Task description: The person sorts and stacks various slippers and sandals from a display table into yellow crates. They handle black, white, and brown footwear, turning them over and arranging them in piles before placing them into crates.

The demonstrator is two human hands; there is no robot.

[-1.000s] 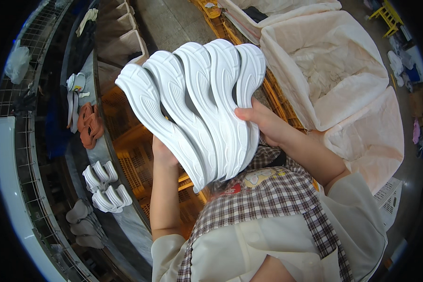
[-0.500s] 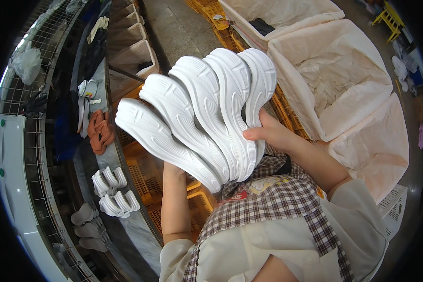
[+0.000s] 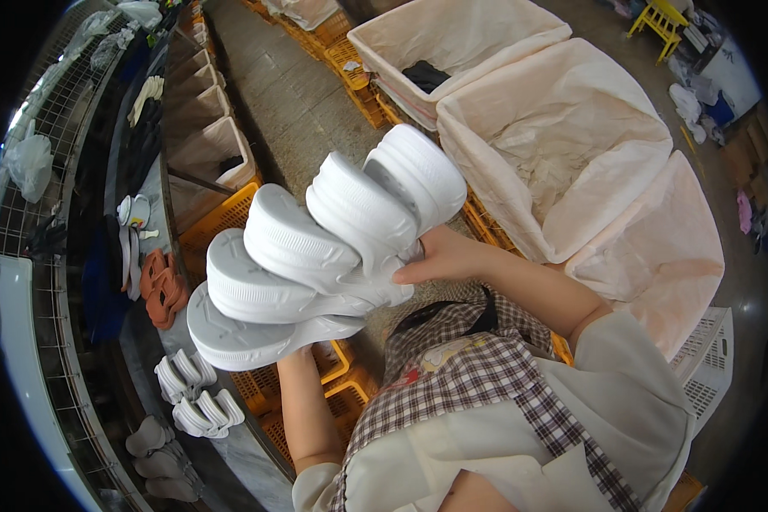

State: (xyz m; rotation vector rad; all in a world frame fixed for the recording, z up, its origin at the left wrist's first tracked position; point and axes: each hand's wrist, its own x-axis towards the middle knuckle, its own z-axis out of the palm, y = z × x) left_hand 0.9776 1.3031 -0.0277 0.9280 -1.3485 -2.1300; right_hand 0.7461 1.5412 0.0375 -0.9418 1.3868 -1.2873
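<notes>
Several white shoe soles [image 3: 299,239] are fanned out in a stack in front of my chest, their thick heel ends pointing up and to the left. My right hand [image 3: 439,256] is closed round the narrow end of the fan at its right side, thumb across the edge. From below, my left hand [image 3: 295,355] goes under the lower left soles and bears them; its fingers are hidden behind them.
On the bench at left lie more white soles [image 3: 198,401], brown-red soles [image 3: 164,290], grey soles [image 3: 160,461] and a small white tub [image 3: 134,211]. Orange crates [image 3: 256,388] stand below. Large cloth-lined bins [image 3: 563,145] line the right side. A wire mesh rack [image 3: 17,213] runs along the left.
The soles have tilted, so their thick edges now show instead of their broad faces. Both hands have moved slightly left with them. The whole view has shifted a little.
</notes>
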